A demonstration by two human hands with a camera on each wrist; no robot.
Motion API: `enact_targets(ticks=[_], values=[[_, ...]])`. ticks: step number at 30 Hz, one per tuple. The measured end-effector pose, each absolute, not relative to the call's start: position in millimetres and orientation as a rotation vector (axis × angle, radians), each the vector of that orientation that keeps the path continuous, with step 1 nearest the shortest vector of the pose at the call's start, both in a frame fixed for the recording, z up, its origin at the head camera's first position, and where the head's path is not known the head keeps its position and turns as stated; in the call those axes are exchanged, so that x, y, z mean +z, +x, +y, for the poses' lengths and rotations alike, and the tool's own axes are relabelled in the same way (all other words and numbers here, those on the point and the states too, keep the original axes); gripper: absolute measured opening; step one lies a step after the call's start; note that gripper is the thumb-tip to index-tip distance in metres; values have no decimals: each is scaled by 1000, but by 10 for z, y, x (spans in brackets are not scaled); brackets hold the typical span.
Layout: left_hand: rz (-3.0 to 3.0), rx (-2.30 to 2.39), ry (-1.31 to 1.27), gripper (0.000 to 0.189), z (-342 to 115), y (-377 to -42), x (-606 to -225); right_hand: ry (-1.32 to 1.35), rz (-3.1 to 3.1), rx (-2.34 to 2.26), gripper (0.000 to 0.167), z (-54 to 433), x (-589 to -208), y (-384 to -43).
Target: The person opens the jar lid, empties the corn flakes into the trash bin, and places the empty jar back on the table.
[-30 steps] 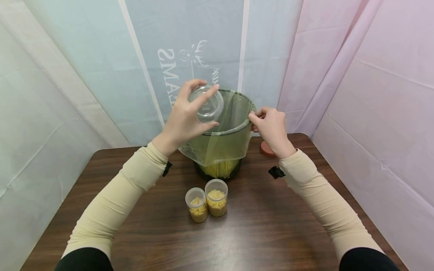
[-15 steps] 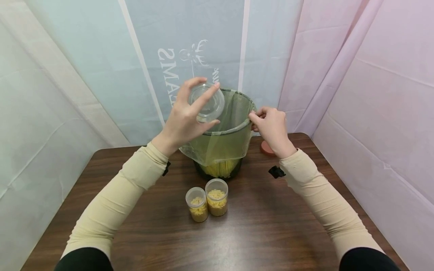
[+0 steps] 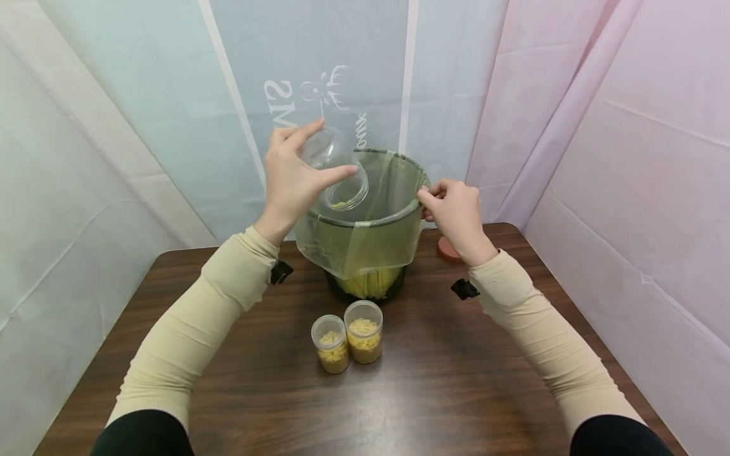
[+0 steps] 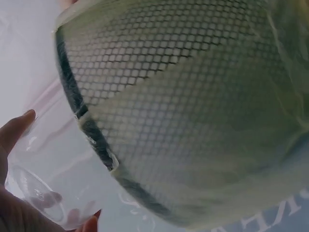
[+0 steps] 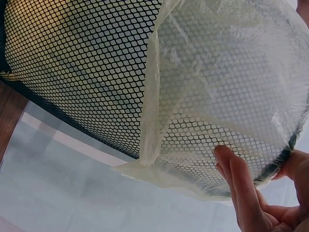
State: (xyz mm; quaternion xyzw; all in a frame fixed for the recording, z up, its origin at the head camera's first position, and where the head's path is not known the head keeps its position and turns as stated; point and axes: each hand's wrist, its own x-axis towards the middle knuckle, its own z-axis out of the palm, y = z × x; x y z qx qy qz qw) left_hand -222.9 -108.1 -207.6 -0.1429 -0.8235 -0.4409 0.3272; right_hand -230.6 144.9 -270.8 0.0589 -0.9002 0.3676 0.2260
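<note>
My left hand [image 3: 291, 180] grips a clear jar [image 3: 355, 192] between thumb and fingers, above the left rim of a mesh wastebasket [image 3: 373, 285]. The jar is tilted, and a few yellow bits lie inside near its mouth. A pale green bin liner [image 3: 365, 250] lines the wastebasket and folds down outside it. On the right rim, my right hand [image 3: 456, 212] holds the liner and edge with thumb and fingers. In the right wrist view, its fingers [image 5: 244, 188] lie against the liner outside, with the thumb at the rim.
Two clear jars, a smaller one [image 3: 331, 356] and a larger one [image 3: 366, 345], stand upright before the wastebasket with yellow flakes over brown contents. A reddish round lid [image 3: 447, 251] lies behind my right wrist. Curtains [image 3: 627, 209] enclose the wooden table [image 3: 456, 392].
My left hand has shifted left and slightly up, turning the jar from base towards me to mouth facing down and towards me. My right hand stays in place.
</note>
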Motion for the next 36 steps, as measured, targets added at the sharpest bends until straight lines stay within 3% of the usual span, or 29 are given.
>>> enact_targets(ticks=[9,15,20,29,36], values=[[-2243,-1825,-130,75,-1184,-2273,-1992,161,-2486,1021,29,1452,-2710,-2301],[-2212,-1973,-74,75,-1206,-2295,-1997,166,-2479,1030,29,1455,-2706,-2301],[-2266,-1806,-113,77,-1190,-2273,-1998,164,-2486,1022,29,1456,-2708,-2302],[-2309,-1097,-300,88,-1078,-2235,-2079,162,-2482,1013,30,1459,-2700,-2296],[-2235,-861,-580,87,-1004,-2186,-2137,163,-2474,1026,29,1457,-2701,-2288]])
